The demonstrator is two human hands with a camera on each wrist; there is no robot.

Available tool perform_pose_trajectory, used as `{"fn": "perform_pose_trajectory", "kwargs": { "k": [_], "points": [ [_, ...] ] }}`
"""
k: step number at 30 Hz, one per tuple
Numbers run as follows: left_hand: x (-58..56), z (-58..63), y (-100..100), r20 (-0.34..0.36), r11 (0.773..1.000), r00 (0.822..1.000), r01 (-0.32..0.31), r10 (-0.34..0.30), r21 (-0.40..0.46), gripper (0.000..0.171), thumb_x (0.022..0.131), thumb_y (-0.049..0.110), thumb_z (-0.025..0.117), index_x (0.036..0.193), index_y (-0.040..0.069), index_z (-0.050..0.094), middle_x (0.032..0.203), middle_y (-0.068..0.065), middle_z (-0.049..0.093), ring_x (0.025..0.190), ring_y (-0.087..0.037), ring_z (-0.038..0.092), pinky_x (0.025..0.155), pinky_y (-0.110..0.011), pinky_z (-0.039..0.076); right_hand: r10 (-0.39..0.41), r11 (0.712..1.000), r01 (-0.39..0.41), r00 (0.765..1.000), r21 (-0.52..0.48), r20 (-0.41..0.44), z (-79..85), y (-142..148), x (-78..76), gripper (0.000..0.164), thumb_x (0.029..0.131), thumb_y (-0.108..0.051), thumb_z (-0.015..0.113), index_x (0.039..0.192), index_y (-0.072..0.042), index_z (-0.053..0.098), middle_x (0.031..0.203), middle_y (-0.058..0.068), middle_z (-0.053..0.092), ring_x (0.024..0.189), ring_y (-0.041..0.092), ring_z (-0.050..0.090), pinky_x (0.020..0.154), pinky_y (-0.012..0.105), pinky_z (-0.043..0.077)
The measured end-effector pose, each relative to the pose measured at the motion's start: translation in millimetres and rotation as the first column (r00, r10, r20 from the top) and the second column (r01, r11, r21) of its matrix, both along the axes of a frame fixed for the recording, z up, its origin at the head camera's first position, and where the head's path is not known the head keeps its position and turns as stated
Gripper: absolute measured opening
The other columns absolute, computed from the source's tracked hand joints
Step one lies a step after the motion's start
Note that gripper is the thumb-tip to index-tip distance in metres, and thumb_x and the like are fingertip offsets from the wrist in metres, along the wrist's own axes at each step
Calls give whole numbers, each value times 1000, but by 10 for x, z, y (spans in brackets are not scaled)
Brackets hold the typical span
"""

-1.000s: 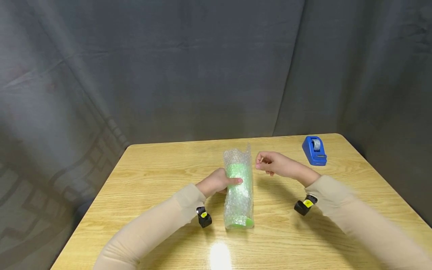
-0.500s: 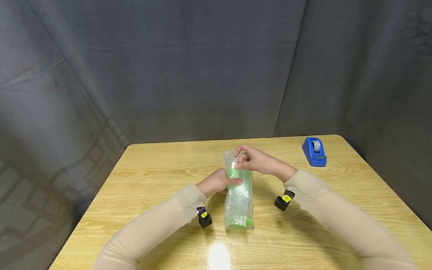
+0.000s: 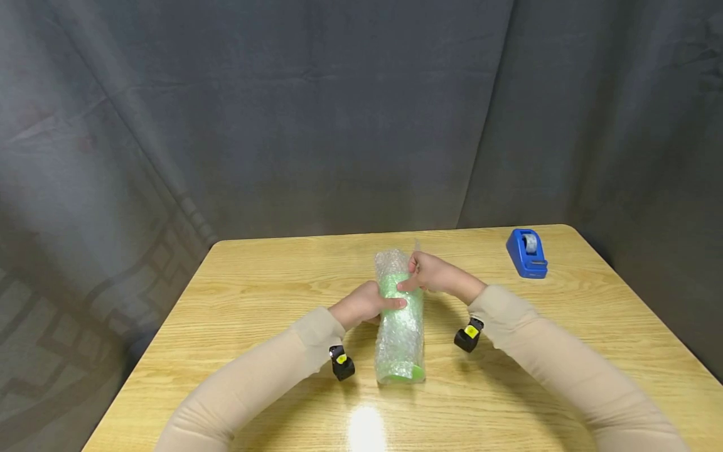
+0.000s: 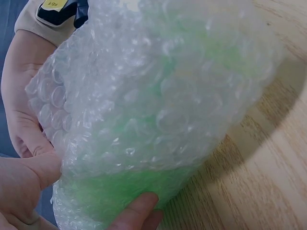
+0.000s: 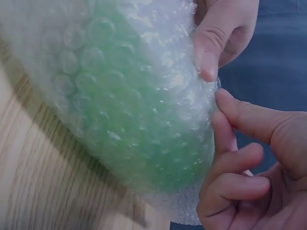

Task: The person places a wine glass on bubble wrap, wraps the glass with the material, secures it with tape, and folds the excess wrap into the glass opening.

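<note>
A green cylinder in clear bubble wrap point(image 3: 398, 333) lies lengthwise on the wooden table; the wrap extends past its far end. My left hand point(image 3: 363, 304) grips it from the left, thumb across the top and fingers below. From the right, my right hand point(image 3: 437, 274) has its thumb on the wrap, close to the left thumb. In the right wrist view, the thumb and forefinger of the right hand point(image 5: 254, 163) come together at the edge of the bubble wrap point(image 5: 129, 105), other fingers curled. The left thumb point(image 5: 211, 52) shows just above them.
A blue tape dispenser point(image 3: 527, 253) with a roll of tape stands at the table's back right. The wooden table point(image 3: 271, 276) ends at a grey curtain point(image 3: 339, 125) behind it. Each wrist carries a small black camera.
My right hand has moved left from beside the wrap and come down onto it. A small whitish piece of tape showed at its fingertips half a second ago. The left hand has stayed put.
</note>
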State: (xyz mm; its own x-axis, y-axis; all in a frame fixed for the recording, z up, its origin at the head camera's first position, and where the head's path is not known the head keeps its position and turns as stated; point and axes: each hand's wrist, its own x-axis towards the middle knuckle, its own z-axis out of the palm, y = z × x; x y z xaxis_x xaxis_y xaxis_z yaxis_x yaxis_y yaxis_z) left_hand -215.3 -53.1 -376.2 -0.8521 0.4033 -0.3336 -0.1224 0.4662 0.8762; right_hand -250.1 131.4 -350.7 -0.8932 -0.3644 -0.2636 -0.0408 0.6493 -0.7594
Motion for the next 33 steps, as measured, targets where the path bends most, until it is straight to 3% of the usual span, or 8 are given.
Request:
{"fn": "perform_pose_trajectory", "kwargs": {
  "k": [6,11,13,16,19,26,33],
  "points": [
    [1,-7,-11,1,999,1000,14,-14,36,35,89,23,70,108,-4,58,88,-6,61,80,-17,63,82,-40,58,-54,998,53,998,35,24,-61,-26,-29,38,82,-19,77,84,-7,41,58,-5,29,48,8,25,46,21,26],
    [-13,-25,-13,19,997,1000,21,-22,70,39,91,22,68,118,-4,57,101,-12,67,89,-21,67,85,-40,58,-3,1000,3,1000,19,14,-114,25,4,34,89,-28,70,104,0,58,59,-6,34,50,9,28,48,23,29],
    [-20,-29,-9,22,998,1000,17,-19,59,38,91,23,69,116,-4,59,98,-11,68,87,-20,68,84,-40,58,41,999,-41,999,-8,6,-139,69,16,32,92,-30,67,101,-1,58,58,-6,36,49,9,28,48,22,30],
    [-22,-21,0,15,1000,1000,9,-9,23,35,90,25,70,109,-4,61,93,-10,67,82,-19,67,82,-39,59,133,990,-133,991,-46,-5,-149,132,26,29,96,-26,62,81,-6,48,52,-5,35,44,7,26,44,20,26],
    [-24,-21,5,21,1000,1000,2,-2,25,35,90,24,70,109,-4,60,95,-11,68,84,-20,68,82,-38,59,210,975,-210,978,-77,-12,-149,185,30,30,97,-20,60,80,-7,39,52,-3,38,43,7,27,43,18,26],
    [-23,-30,11,41,996,999,11,-14,85,40,91,20,69,119,-4,57,104,-13,68,92,-24,69,84,-39,59,236,970,-237,972,-64,-13,-170,237,36,29,97,-21,60,90,-5,37,57,-2,43,47,8,33,45,19,29],
    [-18,-26,9,25,1000,1000,1,-1,21,35,90,23,70,110,-4,60,96,-11,68,86,-22,69,83,-39,59,252,962,-251,968,-110,-6,-200,261,10,25,96,-16,59,88,-7,38,58,-2,47,50,8,37,45,18,31]
  ]
}}
